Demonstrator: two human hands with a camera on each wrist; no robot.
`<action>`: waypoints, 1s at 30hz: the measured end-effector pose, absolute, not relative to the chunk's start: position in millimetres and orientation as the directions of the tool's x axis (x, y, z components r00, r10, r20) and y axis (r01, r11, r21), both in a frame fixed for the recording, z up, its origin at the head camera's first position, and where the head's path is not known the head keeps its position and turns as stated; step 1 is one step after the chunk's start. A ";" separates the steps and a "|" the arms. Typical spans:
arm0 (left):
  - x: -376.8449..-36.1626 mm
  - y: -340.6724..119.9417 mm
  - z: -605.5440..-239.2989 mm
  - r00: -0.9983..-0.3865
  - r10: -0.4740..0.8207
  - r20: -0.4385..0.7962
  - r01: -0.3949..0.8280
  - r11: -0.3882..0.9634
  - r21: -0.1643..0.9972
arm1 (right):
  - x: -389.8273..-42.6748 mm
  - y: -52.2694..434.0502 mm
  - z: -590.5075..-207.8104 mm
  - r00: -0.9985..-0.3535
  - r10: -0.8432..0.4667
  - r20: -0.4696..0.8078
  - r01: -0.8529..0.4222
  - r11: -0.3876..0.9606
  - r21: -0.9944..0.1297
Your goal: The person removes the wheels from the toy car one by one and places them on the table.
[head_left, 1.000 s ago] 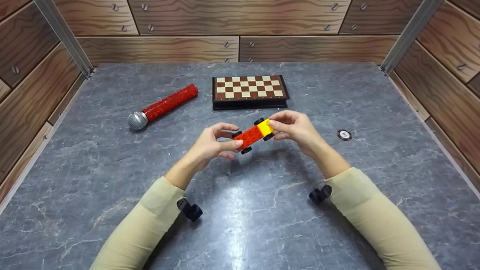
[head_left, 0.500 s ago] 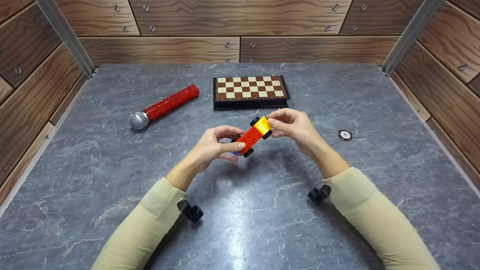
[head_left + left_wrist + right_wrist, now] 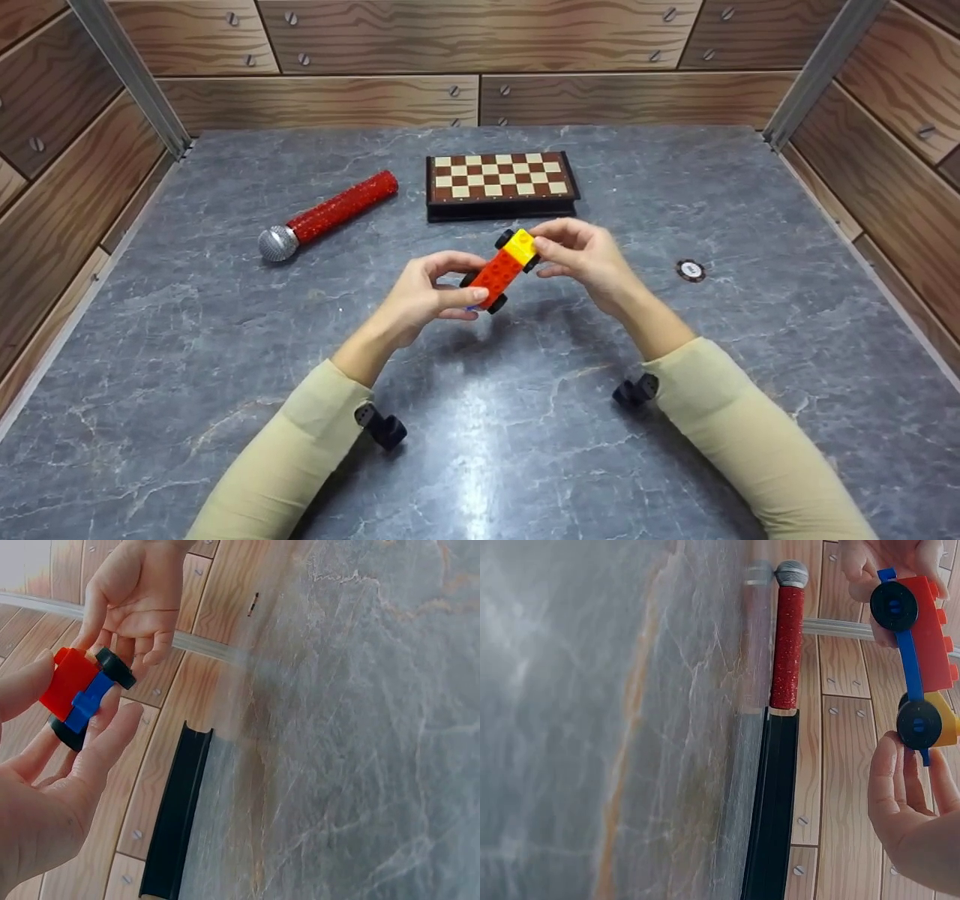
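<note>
Both hands hold a toy car (image 3: 496,274) of building bricks above the table, tilted with its yellow end farther away. My left hand (image 3: 421,296) grips the rear, its thumb on the red brick (image 3: 69,682) and its fingers beneath the blue base (image 3: 91,700). At the other end, my right hand (image 3: 587,257) pinches the car by the yellow brick (image 3: 943,715). Black wheels (image 3: 893,606) and the blue base show from the side in the right wrist view. In the head view the base is mostly hidden under the bricks.
Behind the hands lies a folded chessboard box (image 3: 501,180). A red glittery microphone (image 3: 341,205) with a silver head lies at the left, and a poker chip (image 3: 690,270) at the right. Wood-patterned panels (image 3: 375,37) wall in the grey marbled table (image 3: 225,352).
The toy car has turned in the hands: its yellow end has swung away and slightly left, and it points more steeply forward. The hands have barely shifted.
</note>
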State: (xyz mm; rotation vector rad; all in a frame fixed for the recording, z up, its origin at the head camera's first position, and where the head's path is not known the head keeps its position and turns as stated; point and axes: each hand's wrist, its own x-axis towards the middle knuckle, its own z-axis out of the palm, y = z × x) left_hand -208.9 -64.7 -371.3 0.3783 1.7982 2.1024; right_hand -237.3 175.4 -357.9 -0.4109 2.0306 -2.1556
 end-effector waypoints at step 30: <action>-202.0 -50.8 -374.4 -0.913 0.407 0.026 -0.054 -0.185 0.981 | -232.6 164.6 -359.5 -0.961 -0.260 0.089 -0.051 -0.150 -0.987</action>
